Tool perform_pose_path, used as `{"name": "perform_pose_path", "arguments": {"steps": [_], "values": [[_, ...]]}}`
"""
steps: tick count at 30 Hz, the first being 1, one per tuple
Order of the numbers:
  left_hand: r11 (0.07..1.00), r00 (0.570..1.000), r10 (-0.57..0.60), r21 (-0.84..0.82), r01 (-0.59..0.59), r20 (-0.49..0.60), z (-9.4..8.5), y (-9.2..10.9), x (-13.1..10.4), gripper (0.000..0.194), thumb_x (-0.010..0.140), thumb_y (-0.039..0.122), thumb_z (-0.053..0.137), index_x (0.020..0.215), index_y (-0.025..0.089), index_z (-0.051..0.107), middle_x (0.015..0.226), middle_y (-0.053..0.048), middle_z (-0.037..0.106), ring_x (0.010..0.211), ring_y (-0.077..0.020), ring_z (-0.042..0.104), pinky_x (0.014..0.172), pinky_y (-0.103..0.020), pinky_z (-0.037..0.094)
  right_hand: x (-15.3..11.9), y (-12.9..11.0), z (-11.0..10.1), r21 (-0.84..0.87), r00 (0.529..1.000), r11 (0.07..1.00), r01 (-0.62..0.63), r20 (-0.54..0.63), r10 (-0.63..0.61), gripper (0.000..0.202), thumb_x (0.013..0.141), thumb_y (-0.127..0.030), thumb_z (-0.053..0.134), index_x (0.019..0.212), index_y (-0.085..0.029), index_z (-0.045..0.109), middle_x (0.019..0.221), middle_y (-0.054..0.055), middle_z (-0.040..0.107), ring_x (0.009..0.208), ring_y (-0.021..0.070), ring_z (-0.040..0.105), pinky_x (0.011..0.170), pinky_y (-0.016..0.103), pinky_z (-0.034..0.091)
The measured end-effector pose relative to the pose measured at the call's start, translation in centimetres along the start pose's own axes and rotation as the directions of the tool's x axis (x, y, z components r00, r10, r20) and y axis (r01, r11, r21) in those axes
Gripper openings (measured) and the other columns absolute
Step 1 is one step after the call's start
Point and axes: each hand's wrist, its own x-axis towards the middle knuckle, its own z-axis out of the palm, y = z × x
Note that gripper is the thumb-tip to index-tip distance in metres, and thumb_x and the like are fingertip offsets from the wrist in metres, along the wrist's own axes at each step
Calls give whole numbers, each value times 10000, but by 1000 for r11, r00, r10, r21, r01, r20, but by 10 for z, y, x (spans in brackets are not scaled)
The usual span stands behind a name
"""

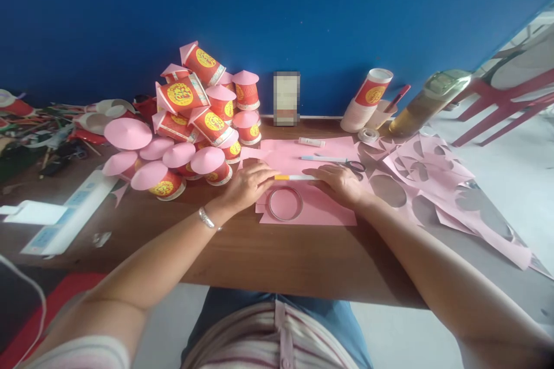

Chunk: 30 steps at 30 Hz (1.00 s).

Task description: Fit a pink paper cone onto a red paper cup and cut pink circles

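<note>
A slim pen-like stick [295,177], yellow at its left end and white at its right, lies level between my hands. My left hand [252,182], with a silver bracelet at the wrist, pinches the yellow end. At the white end, the closed fingers of my right hand [341,182] hold it. Pink paper [320,207] is spread beneath both hands. On its near part rests a thin round ring [285,204]. Just beyond the stick are a light-blue pen [322,158] and scissors [356,166], partly covered by my right hand. A glue stick [311,142] lies farther back.
Red paper cups with pink cone tops [182,95] are piled left. Cut pink paper scraps [433,167] cover the right side. Behind them stand stacked cups [367,101], a tape roll [368,135] and a bottle [428,102]. A power strip [71,213] lies far left.
</note>
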Motion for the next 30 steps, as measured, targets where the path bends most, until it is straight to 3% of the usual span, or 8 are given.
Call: {"name": "perform_pose_path", "arguments": {"steps": [5,9,12,15,18,22,27,30], "values": [[995,1000,-12,-94,13,12,-3,6,2,302,974,262,692,1267,210,645,1031,-49,773,830,-128,731,758,-246,600,-1,4,-2,-21,998,999,-47,43,48,317,1064,-356,521,1264,-231,734,941,82,801,846,217,752,766,309,562],[996,1000,-4,-87,4,-6,-4,10,6,132,1006,235,636,1114,206,706,951,-40,786,825,-135,732,739,-246,582,-1,2,-1,-42,993,997,-57,102,61,320,1054,-347,532,1287,-247,728,864,64,787,788,208,738,709,292,536],[982,989,-148,-122,146,-12,-9,5,8,133,1000,288,648,1051,198,732,946,-45,800,810,-146,736,749,-267,585,-2,5,0,-70,992,993,-90,80,96,339,1055,-368,529,1315,-250,712,928,81,802,831,220,747,723,297,538],[914,935,-353,-203,352,31,-17,-6,13,200,1000,350,643,1052,189,750,908,-40,807,777,-156,744,722,-268,588,-5,14,-1,-114,978,972,-207,8,209,367,1061,-387,501,1348,-250,684,1056,97,810,897,239,758,751,311,551],[927,943,-319,-177,331,94,-17,-13,21,189,983,340,667,1019,199,788,1010,-59,811,901,-187,756,798,-290,593,-7,18,1,-120,940,933,-338,-79,331,422,1076,-384,419,1401,-208,623,1090,116,805,884,259,762,732,331,553],[973,961,-184,-101,208,209,2,-13,39,208,987,187,629,1060,241,816,999,-48,798,868,-176,734,809,-301,577,-6,12,5,-83,916,915,-395,-118,384,461,1081,-384,360,1446,-160,530,1009,130,801,727,268,738,673,359,532],[966,952,-141,-172,192,273,34,-13,65,156,966,272,689,1032,211,816,970,-71,788,865,-201,720,816,-334,578,-7,14,4,-13,897,911,-412,-184,403,399,1057,-385,367,1350,-175,540,870,107,765,641,275,688,592,365,488],[962,942,-182,-147,230,283,45,-14,74,177,937,271,728,1078,181,787,1001,-82,750,839,-192,699,794,-330,578,-9,20,2,9,869,895,-446,-234,435,369,1039,-381,392,1328,-205,537,864,81,743,648,265,673,577,348,467]]}}
